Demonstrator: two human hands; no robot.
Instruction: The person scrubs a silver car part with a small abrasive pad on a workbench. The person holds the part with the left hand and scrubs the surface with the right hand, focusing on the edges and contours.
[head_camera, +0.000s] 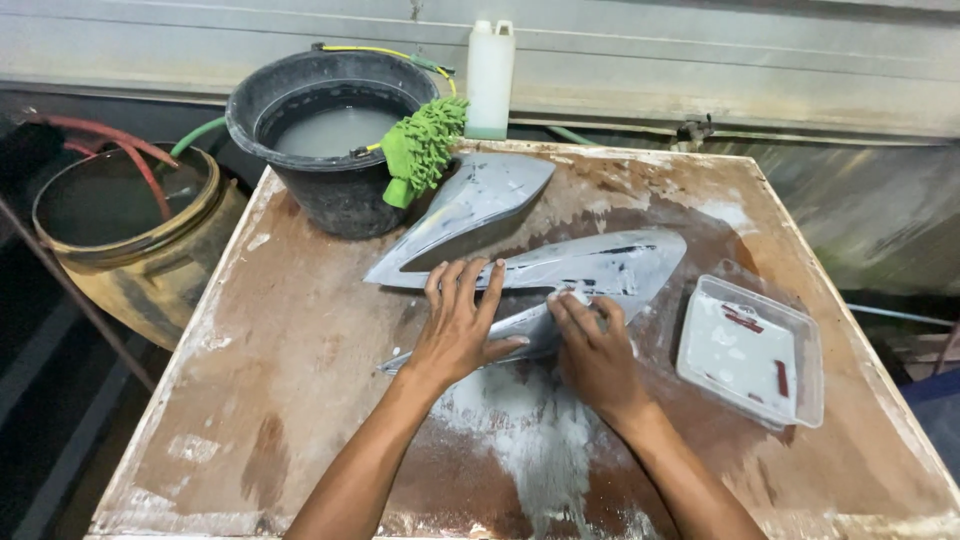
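Left hand (460, 325) flat, fingers spread, steadies grey fairing panel (560, 275); right hand (592, 350) fingers curled, pressing its near edge. Surface largely dulled, slurry on table (280, 370).

Panel (560, 265) mid table (300, 400); bucket (330, 190) behind-left (mitt (425, 145) on rim); tray (750, 350) right.

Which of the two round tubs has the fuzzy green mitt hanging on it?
The black bucket on the table's corner: the green mitt hangs over its rim. The yellowish barrel stands beside the table.
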